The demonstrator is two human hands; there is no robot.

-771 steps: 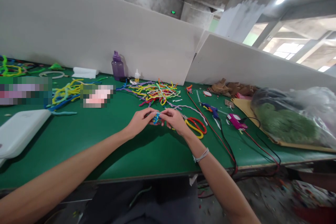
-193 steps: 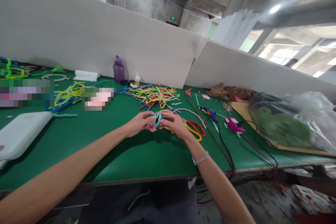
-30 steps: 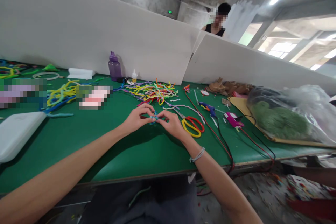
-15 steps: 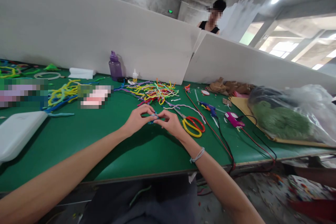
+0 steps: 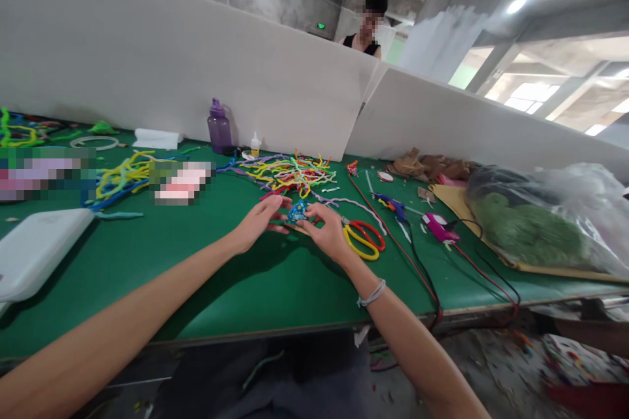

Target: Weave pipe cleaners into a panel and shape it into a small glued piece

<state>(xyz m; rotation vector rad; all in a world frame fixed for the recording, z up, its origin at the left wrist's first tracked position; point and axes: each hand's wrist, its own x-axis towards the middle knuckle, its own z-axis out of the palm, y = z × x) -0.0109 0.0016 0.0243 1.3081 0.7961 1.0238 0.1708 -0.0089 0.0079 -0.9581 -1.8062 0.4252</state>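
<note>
My right hand pinches a small blue craft piece with yellow spots between thumb and fingers, a little above the green table. What the piece represents I cannot make out. On its other side is my left hand, its thumb and fingers parted around a gap; whether a fingertip touches the piece is unclear. Just behind both hands lies a heap of colourful pipe cleaners. Scissors with one red and one yellow handle rest beside my right hand, their blades partly hidden by it.
To the right lie a blue glue gun, a magenta device with cables, and a plastic bag of green material. A purple bottle stands by the white partition. At left is a white box-like device. Beyond the partition stands a person.
My left fingers have come off the blue piece and spread apart. The piece now shows upright in my right hand. The person behind the partition has moved left in view.
</note>
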